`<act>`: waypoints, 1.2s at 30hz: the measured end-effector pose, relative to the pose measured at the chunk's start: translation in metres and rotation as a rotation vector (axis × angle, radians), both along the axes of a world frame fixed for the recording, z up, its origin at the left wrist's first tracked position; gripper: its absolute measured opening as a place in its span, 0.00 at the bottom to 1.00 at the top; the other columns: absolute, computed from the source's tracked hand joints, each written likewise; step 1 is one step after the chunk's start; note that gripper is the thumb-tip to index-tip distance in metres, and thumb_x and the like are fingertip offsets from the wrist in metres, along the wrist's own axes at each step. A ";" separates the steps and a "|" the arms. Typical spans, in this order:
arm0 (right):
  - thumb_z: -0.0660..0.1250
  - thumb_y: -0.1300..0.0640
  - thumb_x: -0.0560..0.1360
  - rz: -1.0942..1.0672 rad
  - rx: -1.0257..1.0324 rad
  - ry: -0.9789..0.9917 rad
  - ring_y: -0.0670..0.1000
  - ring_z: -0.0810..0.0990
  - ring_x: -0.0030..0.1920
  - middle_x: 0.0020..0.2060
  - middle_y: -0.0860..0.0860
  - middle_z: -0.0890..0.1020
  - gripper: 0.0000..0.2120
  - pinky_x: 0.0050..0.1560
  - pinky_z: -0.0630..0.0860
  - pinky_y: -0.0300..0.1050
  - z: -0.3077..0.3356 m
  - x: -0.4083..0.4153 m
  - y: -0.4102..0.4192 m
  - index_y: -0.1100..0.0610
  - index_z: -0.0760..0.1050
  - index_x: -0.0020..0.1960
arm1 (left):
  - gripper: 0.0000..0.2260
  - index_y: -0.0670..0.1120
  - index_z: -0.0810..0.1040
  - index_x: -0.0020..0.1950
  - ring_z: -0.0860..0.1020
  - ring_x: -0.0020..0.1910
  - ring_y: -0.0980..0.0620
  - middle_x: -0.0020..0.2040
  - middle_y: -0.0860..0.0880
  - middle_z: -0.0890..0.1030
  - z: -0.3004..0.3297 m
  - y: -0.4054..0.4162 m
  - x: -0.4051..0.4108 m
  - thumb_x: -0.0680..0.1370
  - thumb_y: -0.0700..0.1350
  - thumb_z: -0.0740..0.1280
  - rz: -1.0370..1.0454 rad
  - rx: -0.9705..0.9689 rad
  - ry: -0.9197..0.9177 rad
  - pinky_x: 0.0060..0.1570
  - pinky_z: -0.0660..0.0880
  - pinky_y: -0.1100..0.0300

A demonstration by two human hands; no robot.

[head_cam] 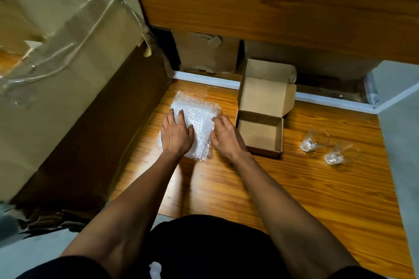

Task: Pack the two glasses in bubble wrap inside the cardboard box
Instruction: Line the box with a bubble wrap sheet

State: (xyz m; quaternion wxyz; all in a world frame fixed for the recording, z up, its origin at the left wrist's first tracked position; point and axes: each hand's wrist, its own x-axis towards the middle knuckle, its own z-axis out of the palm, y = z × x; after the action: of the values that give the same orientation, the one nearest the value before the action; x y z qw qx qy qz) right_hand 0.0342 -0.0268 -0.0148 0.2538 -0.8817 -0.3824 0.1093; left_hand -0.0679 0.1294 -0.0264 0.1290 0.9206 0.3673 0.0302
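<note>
Worktop (283, 188): orange-brown wood-grain surface, glossy, with soft reflections of overhead light; a white strip (204, 79) edges its far side.

Panel (249, 13), far: broad wood-grain board in a white frame, standing above the worktop.

Recess below panel: dark, holding worn brown cardboard sheets (206, 52) with torn edges.

Large carton (68, 70), left: brown corrugated card, tilted, its top covered in loose clear plastic film (56, 52) and tape; the near side lies in shadow.

Floor (399, 142), right and near left: pale grey.

Torn cardboard scraps (45, 219), near left, at the carton's foot.
</note>
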 end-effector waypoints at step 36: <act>0.60 0.46 0.72 -0.466 0.463 0.902 0.55 0.71 0.50 0.47 0.55 0.73 0.11 0.55 0.69 0.54 0.057 0.019 0.030 0.52 0.71 0.47 | 0.20 0.45 0.71 0.74 0.73 0.64 0.42 0.66 0.44 0.74 0.019 0.034 -0.003 0.86 0.54 0.60 -0.157 -0.041 -0.292 0.60 0.74 0.44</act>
State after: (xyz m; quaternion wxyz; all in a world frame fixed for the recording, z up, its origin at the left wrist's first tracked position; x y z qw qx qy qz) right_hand 0.0529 0.0037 0.0420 0.5970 -0.7299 -0.0451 0.3299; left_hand -0.0711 0.1630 -0.0076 0.2017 0.9295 0.2720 0.1459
